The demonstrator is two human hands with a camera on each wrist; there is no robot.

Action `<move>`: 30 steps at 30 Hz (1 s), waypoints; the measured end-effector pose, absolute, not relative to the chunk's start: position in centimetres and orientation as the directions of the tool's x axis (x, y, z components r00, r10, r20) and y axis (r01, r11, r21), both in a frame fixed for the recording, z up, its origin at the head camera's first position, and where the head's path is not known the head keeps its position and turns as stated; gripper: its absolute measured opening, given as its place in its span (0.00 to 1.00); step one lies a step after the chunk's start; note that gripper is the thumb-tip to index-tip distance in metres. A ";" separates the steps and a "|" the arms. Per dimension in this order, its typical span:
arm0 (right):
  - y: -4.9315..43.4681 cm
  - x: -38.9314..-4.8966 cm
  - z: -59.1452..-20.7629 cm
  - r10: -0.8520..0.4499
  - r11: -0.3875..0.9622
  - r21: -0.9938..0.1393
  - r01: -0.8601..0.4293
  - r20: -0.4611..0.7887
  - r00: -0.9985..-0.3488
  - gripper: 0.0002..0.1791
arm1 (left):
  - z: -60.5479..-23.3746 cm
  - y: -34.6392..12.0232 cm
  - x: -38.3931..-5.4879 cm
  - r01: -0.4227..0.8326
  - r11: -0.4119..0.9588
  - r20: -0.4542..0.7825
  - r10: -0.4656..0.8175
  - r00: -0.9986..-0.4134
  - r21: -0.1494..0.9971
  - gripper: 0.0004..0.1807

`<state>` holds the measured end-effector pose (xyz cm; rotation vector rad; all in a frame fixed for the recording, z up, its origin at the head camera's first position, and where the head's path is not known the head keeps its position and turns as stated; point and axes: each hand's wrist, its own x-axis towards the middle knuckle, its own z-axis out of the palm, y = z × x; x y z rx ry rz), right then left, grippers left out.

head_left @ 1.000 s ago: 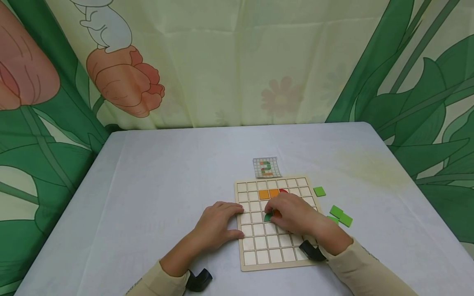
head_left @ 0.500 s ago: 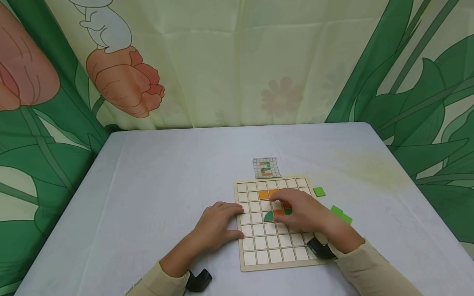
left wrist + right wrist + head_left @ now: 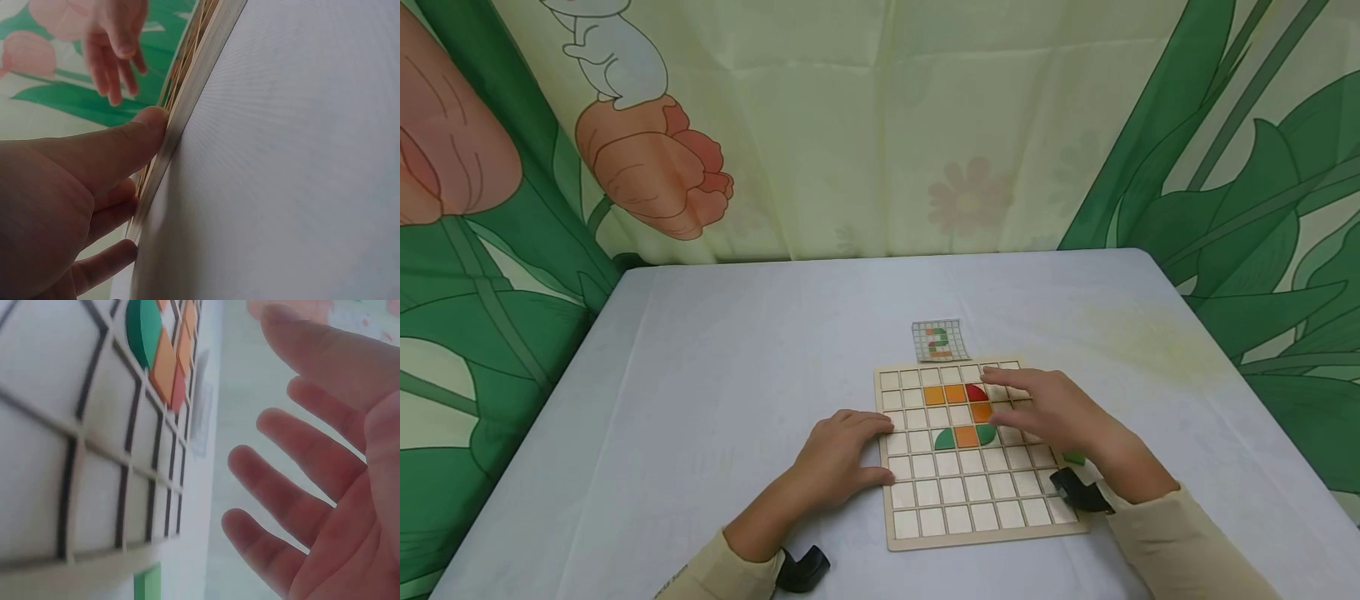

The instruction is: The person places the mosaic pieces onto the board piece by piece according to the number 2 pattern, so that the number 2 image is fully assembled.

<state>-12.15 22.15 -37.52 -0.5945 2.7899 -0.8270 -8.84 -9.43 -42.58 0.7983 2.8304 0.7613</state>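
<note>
- The board (image 3: pixel 951 488) lies flat on the white table (image 3: pixel 722 358), right of the middle, well apart from the far edge. It looks about square, so you can't pick out a long way.
- On it, two orange squares (image 3: pixel 933 395) and a red piece (image 3: pixel 976 392) make a row. One orange square (image 3: pixel 981 412) sits below the red. Next comes a green round-edged piece (image 3: pixel 945 439), an orange tile (image 3: pixel 966 437) and another green piece (image 3: pixel 987 434).
- Your right hand (image 3: pixel 1060 412) is nearer to these pieces; they lie just left of its fingertips. Its fingers are spread and hold nothing. The right wrist view shows them apart from the board.
- Your left hand (image 3: pixel 842 458) has its fingers and thumb wide apart, with the tips touching the board's left edge. It doesn't wrap round anything.
- A loose green tile (image 3: pixel 1073 458) is by the board's right edge, mostly hidden under your right hand.
- Your right hand also hides some squares near the board's far right corner.
- A small card (image 3: pixel 942 340) lies just past the board's far edge; its picture is too small to read well.
- The table's near edge is cut off.
</note>
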 end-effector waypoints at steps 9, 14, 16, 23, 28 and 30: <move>24.3 -12.8 -37.2 -0.284 0.831 -0.517 -0.204 -0.079 -0.956 0.35 | -42.6 -9.4 -8.9 0.464 0.737 0.032 0.517 -0.856 0.491 0.32; 25.6 -13.2 -37.6 -0.254 0.849 -0.498 -0.179 -0.086 -0.963 0.34 | -42.6 -9.4 -8.9 0.465 0.738 0.034 0.516 -0.856 0.490 0.32; 26.0 -13.4 -37.7 -0.245 0.853 -0.493 -0.170 -0.090 -0.965 0.34 | -42.7 -9.4 -8.9 0.465 0.738 0.035 0.516 -0.856 0.490 0.32; 27.0 -14.0 -38.2 -0.212 0.868 -0.481 -0.123 -0.135 -0.968 0.34 | -42.7 -9.4 -9.0 0.458 0.746 0.020 0.513 -0.858 0.484 0.32; 27.6 -14.3 -38.9 -0.196 0.877 -0.469 -0.104 -0.151 -0.969 0.33 | -42.6 -9.3 -9.0 0.452 0.750 0.013 0.510 -0.860 0.483 0.32; 27.7 -14.4 -39.1 -0.192 0.878 -0.468 -0.099 -0.155 -0.969 0.32 | -42.6 -9.3 -8.9 0.450 0.752 0.013 0.508 -0.861 0.482 0.32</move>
